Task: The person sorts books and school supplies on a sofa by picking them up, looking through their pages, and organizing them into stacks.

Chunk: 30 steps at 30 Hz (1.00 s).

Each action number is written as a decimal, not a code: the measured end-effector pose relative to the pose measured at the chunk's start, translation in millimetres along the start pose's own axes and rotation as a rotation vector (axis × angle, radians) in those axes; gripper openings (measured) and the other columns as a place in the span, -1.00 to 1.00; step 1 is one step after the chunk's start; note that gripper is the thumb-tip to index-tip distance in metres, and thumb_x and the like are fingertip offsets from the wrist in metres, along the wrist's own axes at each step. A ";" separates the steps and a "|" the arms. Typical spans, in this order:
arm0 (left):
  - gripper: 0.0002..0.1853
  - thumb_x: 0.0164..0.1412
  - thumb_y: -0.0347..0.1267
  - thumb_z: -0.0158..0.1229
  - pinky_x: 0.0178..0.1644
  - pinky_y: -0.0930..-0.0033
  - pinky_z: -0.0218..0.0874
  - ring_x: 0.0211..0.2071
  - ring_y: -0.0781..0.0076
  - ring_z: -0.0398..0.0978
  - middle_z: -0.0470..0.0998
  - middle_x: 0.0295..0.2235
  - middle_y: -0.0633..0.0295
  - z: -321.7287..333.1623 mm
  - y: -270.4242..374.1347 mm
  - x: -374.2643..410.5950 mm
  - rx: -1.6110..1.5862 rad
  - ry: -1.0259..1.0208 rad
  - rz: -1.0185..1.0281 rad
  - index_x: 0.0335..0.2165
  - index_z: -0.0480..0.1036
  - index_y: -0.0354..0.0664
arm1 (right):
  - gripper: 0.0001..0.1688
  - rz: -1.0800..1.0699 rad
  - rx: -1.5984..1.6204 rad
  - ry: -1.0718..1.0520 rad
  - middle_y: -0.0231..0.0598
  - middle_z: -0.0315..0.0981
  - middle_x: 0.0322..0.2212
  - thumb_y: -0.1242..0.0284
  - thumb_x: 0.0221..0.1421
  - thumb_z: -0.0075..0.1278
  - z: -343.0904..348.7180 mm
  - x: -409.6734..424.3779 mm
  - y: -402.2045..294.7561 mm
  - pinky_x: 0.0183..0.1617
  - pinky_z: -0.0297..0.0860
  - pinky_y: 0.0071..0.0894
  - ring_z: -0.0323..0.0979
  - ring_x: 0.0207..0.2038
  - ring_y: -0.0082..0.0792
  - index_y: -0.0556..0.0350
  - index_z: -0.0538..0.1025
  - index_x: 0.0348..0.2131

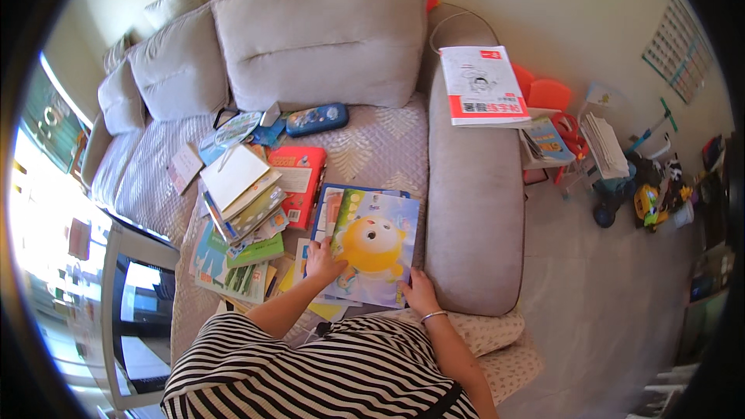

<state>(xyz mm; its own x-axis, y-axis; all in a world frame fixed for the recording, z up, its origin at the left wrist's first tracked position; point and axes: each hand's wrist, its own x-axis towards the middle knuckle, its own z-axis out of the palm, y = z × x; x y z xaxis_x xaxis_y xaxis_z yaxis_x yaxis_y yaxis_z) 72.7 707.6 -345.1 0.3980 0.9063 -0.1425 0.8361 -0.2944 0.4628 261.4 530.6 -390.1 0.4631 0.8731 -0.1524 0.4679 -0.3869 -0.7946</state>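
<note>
A thin picture book [375, 241] with a round yellow cartoon character on its cover lies face up on the sofa seat. My left hand [323, 262] grips its left edge, with the thumb on the cover. At the lower right edge, my right hand [420, 291] holds the same book, and its fingers are partly hidden. Under the book, a blue-bordered board or folder [321, 209] shows at the top and left. A thick red book [295, 177] lies just beyond my left hand, beside a stack of notebooks topped by a white pad [236, 177].
A blue pencil case [317, 120] rests near the back cushion [320, 35]. Green-covered books [256, 251] lie at left. A white and red workbook [484, 87] sits on the sofa armrest [474, 203]. Papers [605, 145] and toys [649, 203] stand right of it.
</note>
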 end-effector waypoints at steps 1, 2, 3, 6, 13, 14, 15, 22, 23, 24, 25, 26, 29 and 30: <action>-0.19 -0.30 -0.23 0.30 0.03 0.18 0.11 -0.05 -0.03 0.18 0.22 -0.15 -0.07 3.4 0.5 2.7 0.001 -0.017 -0.010 0.00 0.19 -0.15 | -0.45 -0.026 0.027 0.038 0.21 0.31 -0.26 0.36 -0.08 0.06 1.5 1.3 3.0 -0.08 0.26 -0.14 0.30 -0.18 0.13 0.39 0.32 -0.14; -0.18 -0.31 -0.23 0.30 0.04 0.19 0.10 -0.04 -0.03 0.17 0.22 -0.14 -0.08 5.6 2.6 6.4 0.000 -0.033 -0.022 0.00 0.18 -0.16 | -0.45 -0.053 0.051 0.075 0.22 0.31 -0.26 0.37 -0.07 0.05 1.6 4.8 7.7 -0.07 0.26 -0.14 0.30 -0.17 0.13 0.38 0.31 -0.13; -0.17 -0.31 -0.24 0.31 0.05 0.19 0.09 -0.04 -0.04 0.17 0.21 -0.14 -0.08 5.3 1.7 9.7 0.013 -0.048 -0.038 0.00 0.18 -0.18 | -0.45 -0.079 0.088 0.108 0.22 0.31 -0.26 0.38 -0.07 0.04 5.9 8.2 10.5 -0.07 0.26 -0.15 0.30 -0.17 0.14 0.38 0.30 -0.11; -0.18 -0.33 -0.23 0.32 0.06 0.23 0.06 -0.04 0.00 0.17 0.19 -0.12 -0.08 14.4 -12.8 15.8 -0.037 -0.048 -0.047 -0.05 0.18 -0.27 | -0.41 -0.154 0.200 0.191 0.20 0.20 -0.16 0.52 -0.10 0.01 12.0 9.7 9.1 0.01 0.22 -0.16 0.22 -0.10 0.15 0.36 0.24 -0.04; -0.23 -0.32 -0.26 0.31 -0.02 0.23 0.16 -0.10 0.06 0.26 0.21 -0.12 -0.08 38.1 -21.2 1.4 -0.025 0.130 -0.193 -0.09 0.18 -0.31 | -0.38 -0.215 0.363 0.249 0.25 0.05 0.01 0.66 -0.09 -0.10 9.7 15.7 -4.3 0.13 0.12 -0.14 0.10 0.04 0.19 0.30 0.19 0.04; -0.24 -0.31 -0.25 0.31 -0.05 0.24 0.19 -0.11 0.07 0.28 0.21 -0.12 -0.08 39.9 -28.2 2.4 -0.084 0.143 -0.249 -0.10 0.19 -0.31 | -0.38 -0.193 0.430 0.203 0.24 0.06 0.01 0.67 -0.09 -0.12 9.3 13.9 -6.4 0.13 0.12 -0.14 0.10 0.05 0.18 0.31 0.18 0.04; -0.25 -0.31 -0.25 0.31 -0.07 0.24 0.21 -0.13 0.08 0.30 0.21 -0.11 -0.07 41.4 -40.0 4.8 -0.152 0.161 -0.307 -0.11 0.20 -0.32 | -0.38 -0.174 0.490 0.154 0.24 0.07 0.01 0.69 -0.09 -0.14 6.8 13.0 -8.6 0.13 0.12 -0.15 0.10 0.06 0.18 0.32 0.18 0.04; -0.44 -0.27 -0.14 0.36 -0.32 0.29 0.27 -0.38 0.29 0.43 0.46 -0.44 0.12 17.7 13.8 24.1 -0.282 0.123 -0.568 -0.35 0.36 -0.29 | -0.34 -0.081 0.397 0.162 0.23 0.07 0.00 0.70 -0.13 -0.14 9.3 9.9 -1.1 0.19 0.02 -0.16 0.06 0.08 0.15 0.39 0.13 0.04; -0.49 -0.25 -0.15 0.35 -0.37 0.30 0.26 -0.43 0.32 0.44 0.46 -0.47 0.14 16.6 16.5 25.9 -0.439 0.100 -0.577 -0.39 0.36 -0.29 | -0.33 -0.083 0.358 0.134 0.26 0.05 0.00 0.68 -0.13 -0.14 5.5 10.3 -0.4 0.20 -0.01 -0.12 0.04 0.08 0.19 0.41 0.11 0.05; -0.58 -0.21 -0.20 0.33 -0.45 0.35 0.23 -0.52 0.40 0.40 0.46 -0.54 0.19 20.0 12.2 25.7 -0.542 0.205 -0.493 -0.45 0.37 -0.28 | -0.30 -0.103 0.318 0.148 0.27 0.04 0.00 0.65 -0.13 -0.12 11.4 12.2 6.9 0.20 -0.02 -0.11 0.03 0.08 0.21 0.41 0.09 0.06; -0.62 -0.20 -0.23 0.32 -0.45 0.36 0.22 -0.52 0.44 0.38 0.46 -0.53 0.20 29.6 -6.9 32.0 -0.637 0.211 -0.442 -0.48 0.37 -0.25 | -0.26 -0.117 0.279 0.159 0.29 0.04 0.01 0.61 -0.14 -0.09 19.8 13.1 14.4 0.21 -0.03 -0.09 0.03 0.08 0.23 0.41 0.07 0.08; -0.63 -0.21 -0.23 0.32 -0.47 0.38 0.20 -0.53 0.45 0.36 0.45 -0.55 0.21 33.8 -8.3 34.4 -0.634 0.245 -0.433 -0.49 0.37 -0.24 | -0.29 -0.104 0.250 0.210 0.28 0.12 -0.06 0.58 -0.13 -0.09 21.9 14.0 16.6 0.18 -0.01 -0.10 0.08 0.05 0.19 0.42 0.11 0.06; -0.63 -0.23 -0.24 0.31 -0.43 0.42 0.20 -0.53 0.47 0.34 0.41 -0.57 0.23 44.6 -22.0 35.5 -0.572 0.256 -0.382 -0.49 0.36 -0.25 | -0.39 0.015 0.515 -0.068 -0.05 0.33 -0.13 0.70 -0.18 -0.08 7.2 23.2 25.2 0.01 0.24 -0.40 0.32 -0.08 -0.26 0.28 0.24 -0.02; -0.62 -0.21 -0.25 0.30 -0.43 0.42 0.19 -0.52 0.48 0.33 0.42 -0.55 0.23 36.7 -9.5 30.1 -0.627 0.211 -0.397 -0.46 0.35 -0.26 | -0.41 0.046 0.687 -0.106 -0.15 0.36 -0.17 0.71 -0.17 -0.09 -5.0 13.8 14.7 -0.02 0.25 -0.45 0.33 -0.12 -0.34 0.26 0.25 -0.04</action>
<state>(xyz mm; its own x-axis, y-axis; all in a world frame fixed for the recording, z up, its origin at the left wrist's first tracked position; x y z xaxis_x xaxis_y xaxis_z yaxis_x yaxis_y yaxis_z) 90.6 726.5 -385.9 -0.0198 0.9653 -0.2605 0.5060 0.2344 0.8301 278.4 535.5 -400.9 0.3789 0.8981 -0.2232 -0.1484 -0.1791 -0.9726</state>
